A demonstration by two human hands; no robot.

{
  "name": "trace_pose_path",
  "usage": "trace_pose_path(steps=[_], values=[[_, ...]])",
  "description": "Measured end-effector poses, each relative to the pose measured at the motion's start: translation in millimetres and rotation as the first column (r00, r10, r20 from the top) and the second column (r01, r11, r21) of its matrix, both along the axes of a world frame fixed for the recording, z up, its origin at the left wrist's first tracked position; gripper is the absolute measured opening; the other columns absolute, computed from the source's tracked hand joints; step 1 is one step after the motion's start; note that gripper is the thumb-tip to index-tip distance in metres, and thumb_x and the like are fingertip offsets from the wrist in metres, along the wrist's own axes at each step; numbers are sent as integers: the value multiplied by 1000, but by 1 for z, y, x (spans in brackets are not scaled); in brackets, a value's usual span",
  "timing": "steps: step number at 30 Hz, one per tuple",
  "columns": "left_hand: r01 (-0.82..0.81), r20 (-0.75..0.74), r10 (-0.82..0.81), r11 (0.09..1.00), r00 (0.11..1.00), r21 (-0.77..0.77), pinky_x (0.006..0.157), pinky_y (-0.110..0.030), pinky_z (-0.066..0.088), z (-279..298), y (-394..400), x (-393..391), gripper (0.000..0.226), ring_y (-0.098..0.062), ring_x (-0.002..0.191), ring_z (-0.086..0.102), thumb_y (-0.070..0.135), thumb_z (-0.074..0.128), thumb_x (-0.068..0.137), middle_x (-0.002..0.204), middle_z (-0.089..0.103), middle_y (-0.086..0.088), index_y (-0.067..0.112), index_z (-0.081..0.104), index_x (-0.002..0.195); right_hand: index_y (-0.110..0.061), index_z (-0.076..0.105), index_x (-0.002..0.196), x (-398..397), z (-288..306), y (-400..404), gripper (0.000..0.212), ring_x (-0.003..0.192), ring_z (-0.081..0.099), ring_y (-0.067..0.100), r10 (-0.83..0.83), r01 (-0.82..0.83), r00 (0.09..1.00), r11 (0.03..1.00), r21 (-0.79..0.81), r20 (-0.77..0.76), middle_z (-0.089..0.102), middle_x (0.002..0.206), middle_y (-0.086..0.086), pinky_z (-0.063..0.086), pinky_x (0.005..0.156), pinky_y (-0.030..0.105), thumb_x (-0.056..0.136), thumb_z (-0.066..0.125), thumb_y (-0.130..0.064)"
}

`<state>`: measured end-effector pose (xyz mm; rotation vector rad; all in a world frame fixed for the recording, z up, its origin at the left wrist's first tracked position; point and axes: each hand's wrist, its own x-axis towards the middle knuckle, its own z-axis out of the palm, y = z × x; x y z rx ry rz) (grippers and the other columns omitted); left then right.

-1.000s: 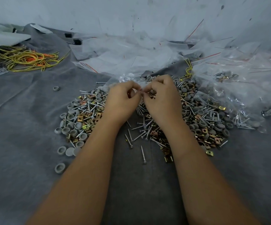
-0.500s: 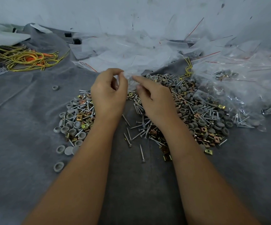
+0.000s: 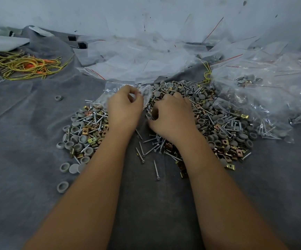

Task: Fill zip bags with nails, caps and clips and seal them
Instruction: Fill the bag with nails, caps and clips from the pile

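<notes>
A wide heap of silver nails, grey round caps and gold clips lies on the grey cloth. A smaller part of it spreads at the left. My left hand pinches the edge of a clear zip bag at the heap's far side. Just to its right, my right hand is pressed into the heap with fingers curled around some nails. What lies under its palm is hidden.
Empty clear zip bags are heaped at the back by the wall. Filled bags are stacked at the right. A tangle of yellow and orange wire lies at the far left. Loose caps and nails are scattered near my forearms.
My hands, first pinched together at the bag, have come apart. The right hand has dropped onto the heap and curled into the nails. The left hand keeps the bag.
</notes>
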<state>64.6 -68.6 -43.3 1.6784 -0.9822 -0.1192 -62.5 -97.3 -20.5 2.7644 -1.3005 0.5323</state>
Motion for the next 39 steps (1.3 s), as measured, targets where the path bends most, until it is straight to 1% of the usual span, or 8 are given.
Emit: trace_pose_path(steps=[3,9,12,18,21,26,33,39], values=[[5,4,-6,999,1000,49,48,-24,33,-2,-1,2,9,-3,49,46,18,56,89,57,52,8,23,61,83,-20,70,100,2,-1,1,33,113,43,29,-23,23,1000,1000,-13,-6,56,110,5,32,94,41,83,61,-46],[7,107,-23,989,994,149,53,-28,32,-1,-1,-1,5,-12,60,50,21,55,90,65,53,9,21,59,86,-16,67,97,9,-1,4,23,110,45,30,-35,34,999,999,-23,-18,58,108,7,34,93,42,81,62,-31],[-6,126,-15,986,992,165,53,-28,32,1,-1,-2,6,-14,60,50,22,55,90,64,53,8,21,59,87,-16,67,97,8,-3,4,22,109,45,29,-26,27,1000,999,-30,9,58,106,5,33,92,41,82,60,-31],[58,69,-67,990,995,128,52,-29,31,-2,0,0,7,-12,58,47,22,55,90,64,52,7,20,60,87,-25,74,98,1,0,-1,20,101,52,25,7,-14,982,999,31,191,64,94,-1,37,88,36,89,57,-30],[82,-10,-82,993,997,83,52,-27,32,-3,-1,2,6,-11,55,46,20,57,88,62,53,7,22,62,86,-20,74,89,-3,4,-2,16,87,59,24,-32,-8,924,995,102,380,68,83,-1,50,82,41,86,58,-23],[113,-13,-112,988,994,109,53,-26,36,-1,-1,2,13,-11,53,47,14,62,81,61,54,6,24,67,87,-16,65,79,-3,7,-2,5,81,56,22,-29,-29,819,995,91,573,60,79,-3,49,74,45,81,60,-17],[250,-159,-244,968,957,20,57,-39,44,8,5,-3,10,-19,55,49,26,56,77,57,53,1,28,66,75,-12,71,93,0,-1,-6,12,88,48,18,48,-52,898,999,-3,437,59,85,1,42,78,34,86,62,-14],[287,-200,-287,957,937,-32,51,-26,34,10,9,-6,19,-12,46,42,22,50,75,46,49,9,28,68,76,-9,72,92,0,0,-6,12,90,47,19,132,-122,904,991,-51,407,53,83,0,35,76,27,81,66,-9]])
